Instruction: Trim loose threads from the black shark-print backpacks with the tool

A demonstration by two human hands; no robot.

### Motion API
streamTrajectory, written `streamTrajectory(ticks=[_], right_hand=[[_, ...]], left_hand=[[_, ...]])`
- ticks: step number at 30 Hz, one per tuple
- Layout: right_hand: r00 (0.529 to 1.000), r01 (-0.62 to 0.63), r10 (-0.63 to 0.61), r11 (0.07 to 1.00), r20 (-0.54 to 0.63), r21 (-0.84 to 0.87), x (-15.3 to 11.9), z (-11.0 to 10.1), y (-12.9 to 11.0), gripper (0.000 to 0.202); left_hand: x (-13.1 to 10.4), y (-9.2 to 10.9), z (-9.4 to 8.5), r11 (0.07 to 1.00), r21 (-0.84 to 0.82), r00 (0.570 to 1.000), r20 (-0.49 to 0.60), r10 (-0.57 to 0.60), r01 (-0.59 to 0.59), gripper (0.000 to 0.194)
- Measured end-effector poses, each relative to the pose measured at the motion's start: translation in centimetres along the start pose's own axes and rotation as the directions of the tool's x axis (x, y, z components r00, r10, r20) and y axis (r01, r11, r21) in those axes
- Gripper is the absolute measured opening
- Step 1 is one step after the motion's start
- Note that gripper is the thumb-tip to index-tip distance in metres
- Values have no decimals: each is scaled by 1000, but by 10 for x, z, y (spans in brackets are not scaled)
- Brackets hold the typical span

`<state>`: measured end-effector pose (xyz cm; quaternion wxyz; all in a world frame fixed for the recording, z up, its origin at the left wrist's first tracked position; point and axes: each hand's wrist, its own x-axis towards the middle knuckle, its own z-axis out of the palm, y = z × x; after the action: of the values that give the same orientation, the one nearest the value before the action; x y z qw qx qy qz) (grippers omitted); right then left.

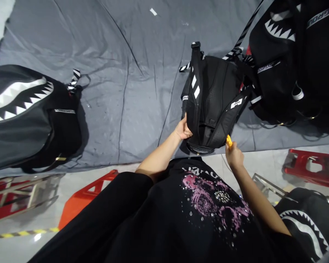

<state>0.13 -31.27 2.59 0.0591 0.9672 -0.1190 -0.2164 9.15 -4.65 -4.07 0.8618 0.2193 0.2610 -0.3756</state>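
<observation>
A black backpack lies on the grey-covered table in front of me, its padded back and shoulder straps facing up and its top handle towards me. My left hand grips its left edge near the shoulder strap, with the thumb up and the other fingers partly hidden by the bag. My right hand is closed around a small yellow tool, whose tip is by the lower end of the right shoulder strap. The tool's exact kind is not clear.
Black backpacks with white shark teeth lie at the left and right of the grey cloth. Another shark-teeth backpack sits low at right. Red stools and an orange-red one stand on the floor.
</observation>
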Motion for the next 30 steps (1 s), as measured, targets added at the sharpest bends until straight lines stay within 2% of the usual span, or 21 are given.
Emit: streamTrajectory(ticks=[3,5,9,14,17,20,23,26,30], right_hand=[[1000,-23,23,1000,6,-8,1,-7,3,41],[999,-32,32,999,0,-2,-9,-11,9,41],[999,-52,51,995,16,82,-45,-9,29,38],[995,-95,103,952,-12,292,-84,3,47,37],[988,-104,141,901,-57,421,-95,6,44,41],[989,-82,130,873,-67,481,-100,7,34,41],[993,-78,111,880,-45,469,-113,12,29,38],[994,-88,108,896,-21,434,-138,21,32,34],[995,-88,67,921,70,380,-165,37,29,31]], left_hand=[[-7,3,0,999,-35,1000,26,1,0,66],[-14,5,-2,999,-38,999,44,-16,18,66],[-23,6,-11,998,-40,990,130,-46,52,70],[-15,4,-19,991,-106,960,276,-52,85,77],[-13,5,-18,988,-103,955,284,-86,119,77],[-16,7,-15,986,-97,951,291,-102,135,79],[-19,7,-13,988,-95,955,283,-92,123,78],[-20,5,-14,990,-102,962,264,-68,98,73],[-19,3,-15,992,-94,964,260,-61,88,69]])
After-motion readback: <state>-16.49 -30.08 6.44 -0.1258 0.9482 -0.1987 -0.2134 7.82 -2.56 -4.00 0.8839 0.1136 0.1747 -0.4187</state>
